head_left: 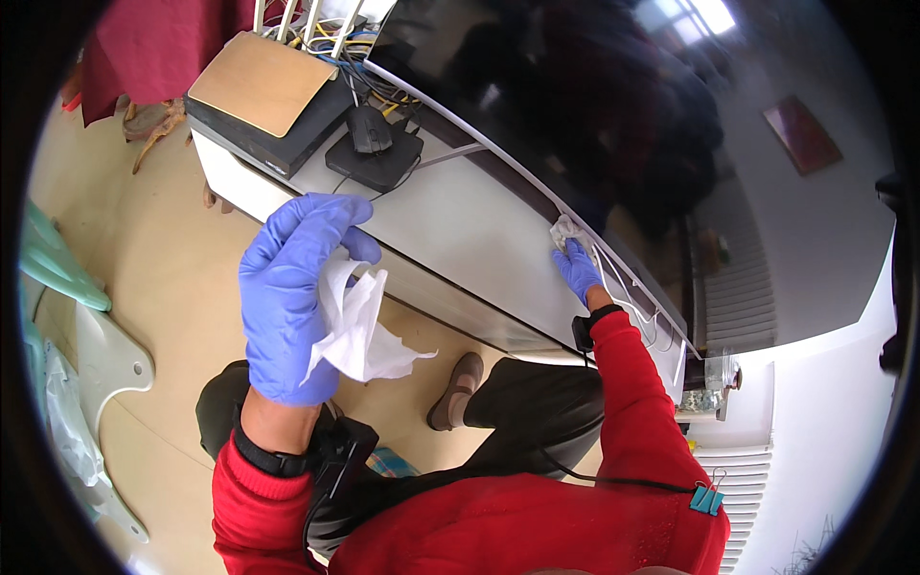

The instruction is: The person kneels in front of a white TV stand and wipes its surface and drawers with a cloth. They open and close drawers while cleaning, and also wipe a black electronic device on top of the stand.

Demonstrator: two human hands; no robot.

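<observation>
My left hand (291, 295), in a blue disposable glove, is raised in front of the cabinet and closed around a crumpled white tissue (366, 330). Farther off, my gloved right hand (578, 272) presses a greyish, wadded wipe (566, 228) against the cabinet's pale top (460, 223). This wad sits right at the lower edge of a large flat-screen television (611, 122). White cables (625, 287) run beside the right wrist, under the screen.
A black computer mouse (369, 129) rests on a small black box (377, 158). Left of it, a tan cover (264, 83) lies on a larger black device (237, 136). Tangled cables (352, 57) and white router antennas (313, 25) stand behind. A white radiator (733, 496) is at right.
</observation>
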